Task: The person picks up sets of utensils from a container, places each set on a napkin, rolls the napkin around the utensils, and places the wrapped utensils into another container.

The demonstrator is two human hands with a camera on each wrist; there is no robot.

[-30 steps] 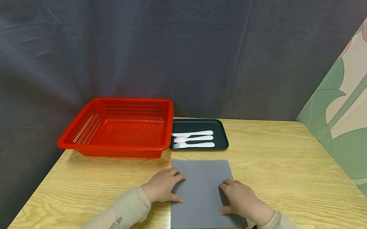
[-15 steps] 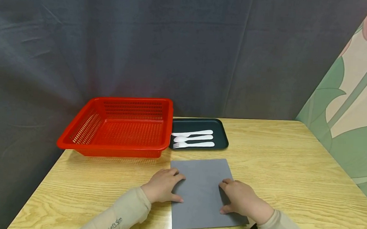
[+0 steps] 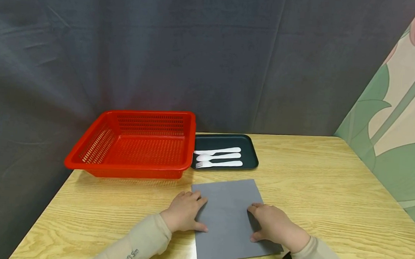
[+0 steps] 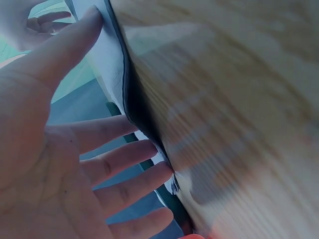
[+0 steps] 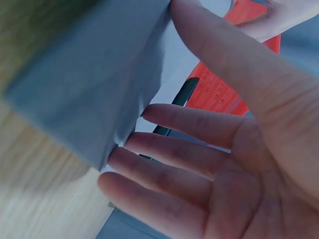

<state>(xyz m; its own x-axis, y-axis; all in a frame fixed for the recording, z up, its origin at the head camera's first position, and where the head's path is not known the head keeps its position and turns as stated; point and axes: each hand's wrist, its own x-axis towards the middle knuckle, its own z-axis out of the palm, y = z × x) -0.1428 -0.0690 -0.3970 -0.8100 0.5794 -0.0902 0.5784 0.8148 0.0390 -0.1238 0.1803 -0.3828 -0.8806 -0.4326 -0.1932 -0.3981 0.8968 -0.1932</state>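
A grey square mat (image 3: pixel 225 221) lies slightly turned on the table in front of me. On its left edge rest the thumb and fingertips of my left hand (image 3: pixel 184 212), spread apart. My right hand (image 3: pixel 274 225) touches the mat's right part the same way, thumb nearer to me. In the left wrist view the fingers of the left hand (image 4: pixel 65 149) are fairly straight along the mat's edge (image 4: pixel 115 55). The right wrist view has the right hand's (image 5: pixel 224 144) fingertips against the mat (image 5: pixel 94 84), which creases near them.
A red plastic basket (image 3: pixel 128 166) stands at the back left. Beside it, a dark tray (image 3: pixel 250 158) holds a white knife (image 3: pixel 224 150), spoon (image 3: pixel 223 156) and fork (image 3: pixel 223 163). Behind the wooden table (image 3: pixel 314 183) hangs a dark curtain (image 3: pixel 212 58).
The mat has turned a little counter-clockwise: its left edge has slid towards me, its right edge slightly away. My left hand has shifted slightly; the right has hardly moved.
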